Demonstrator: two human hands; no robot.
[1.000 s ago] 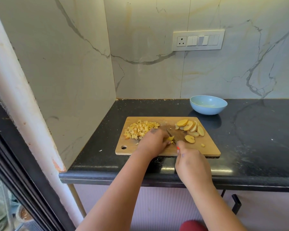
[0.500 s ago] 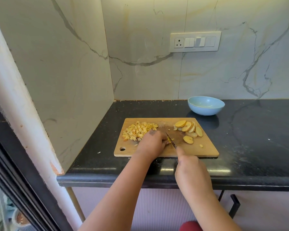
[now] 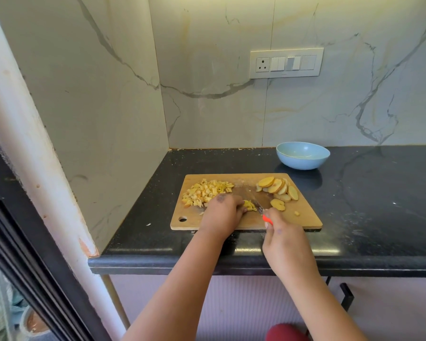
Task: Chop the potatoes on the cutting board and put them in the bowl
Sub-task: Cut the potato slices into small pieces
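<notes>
Right grip (image 3: 284, 238) is curled round the knife (image 3: 262, 209), blade down on potato strips (image 3: 249, 205) that the left grip (image 3: 223, 214) pins with bent fingers on the cutting board (image 3: 305, 215). Diced potato (image 3: 205, 191) lies beyond-left, slices (image 3: 278, 189) beyond-right; farther off, the blue bowl (image 3: 303, 155) sits on the worktop (image 3: 379, 193).

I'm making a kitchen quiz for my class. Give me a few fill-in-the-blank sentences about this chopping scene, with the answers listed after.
1. The round light blue bowl on the black countertop holds ____ potato pieces.
2. The pile of diced potato cubes lies on the ____ side of the wooden cutting board.
3. The right hand grips the knife by its ____ handle.
4. The left hand holds down potato strips on the ____.

Answers: no; left; red; cutting board
</notes>
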